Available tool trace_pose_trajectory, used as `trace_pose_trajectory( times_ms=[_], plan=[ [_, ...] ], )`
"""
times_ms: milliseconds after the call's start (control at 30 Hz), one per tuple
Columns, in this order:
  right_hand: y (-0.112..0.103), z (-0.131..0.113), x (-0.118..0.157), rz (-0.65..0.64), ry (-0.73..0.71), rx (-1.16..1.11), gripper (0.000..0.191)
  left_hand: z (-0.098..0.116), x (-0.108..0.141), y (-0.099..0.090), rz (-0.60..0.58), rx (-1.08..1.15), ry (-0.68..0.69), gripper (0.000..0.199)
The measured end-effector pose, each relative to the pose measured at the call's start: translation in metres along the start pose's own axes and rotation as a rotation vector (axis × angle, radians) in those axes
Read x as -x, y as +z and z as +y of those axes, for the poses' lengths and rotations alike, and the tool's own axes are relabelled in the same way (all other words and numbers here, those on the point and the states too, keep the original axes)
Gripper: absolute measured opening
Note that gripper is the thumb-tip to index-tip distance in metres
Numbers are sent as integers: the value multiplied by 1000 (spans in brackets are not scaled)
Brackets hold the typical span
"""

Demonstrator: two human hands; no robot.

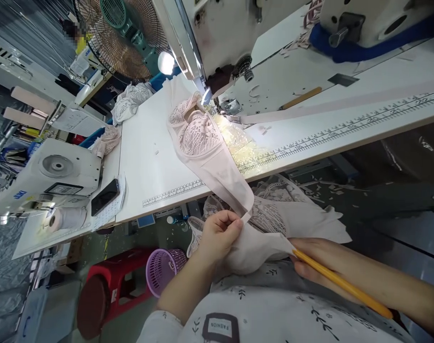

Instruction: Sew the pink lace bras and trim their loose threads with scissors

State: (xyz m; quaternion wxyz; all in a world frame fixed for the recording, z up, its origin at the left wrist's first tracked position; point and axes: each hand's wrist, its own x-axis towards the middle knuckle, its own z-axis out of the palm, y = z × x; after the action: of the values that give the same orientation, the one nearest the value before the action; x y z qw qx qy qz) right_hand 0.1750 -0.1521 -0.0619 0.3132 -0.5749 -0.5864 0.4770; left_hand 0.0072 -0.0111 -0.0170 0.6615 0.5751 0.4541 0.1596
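Observation:
My left hand is closed, with thumb and forefinger pinching the edge of a pale pink bra band. This band runs up from my lap to a lace bra cup lying by the sewing machine's needle area. My right hand is closed around a long yellow stick-like tool, whose tip is hidden at the fabric. White cloth stretches between both hands over my lap. More lace pieces hang below the table edge, behind the hands.
A sewing machine stands over the white table, which has a printed ruler along its front edge. Left are a second machine, a phone and a fan. A red stool and purple basket stand below.

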Motion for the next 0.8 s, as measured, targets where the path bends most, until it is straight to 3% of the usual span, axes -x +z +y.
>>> trace_pose_trajectory(
  times_ms=[100, 200, 433, 800],
  plan=[
    [-6, -5, -6, -164, 41, -23, 32, 1, 1, 4, 5, -7, 7, 42],
    [-10, -7, -11, -208, 86, -55, 31, 0, 2, 5, 12, -3, 21, 37],
    [3, -2, -13, -192, 163, -125, 36, 3, 3, 6, 13, -13, 61, 32],
    [3, -4, -10, -94, 25, -21, 34, 2, 3, 7, -19, -39, 56, 33]
  ],
)
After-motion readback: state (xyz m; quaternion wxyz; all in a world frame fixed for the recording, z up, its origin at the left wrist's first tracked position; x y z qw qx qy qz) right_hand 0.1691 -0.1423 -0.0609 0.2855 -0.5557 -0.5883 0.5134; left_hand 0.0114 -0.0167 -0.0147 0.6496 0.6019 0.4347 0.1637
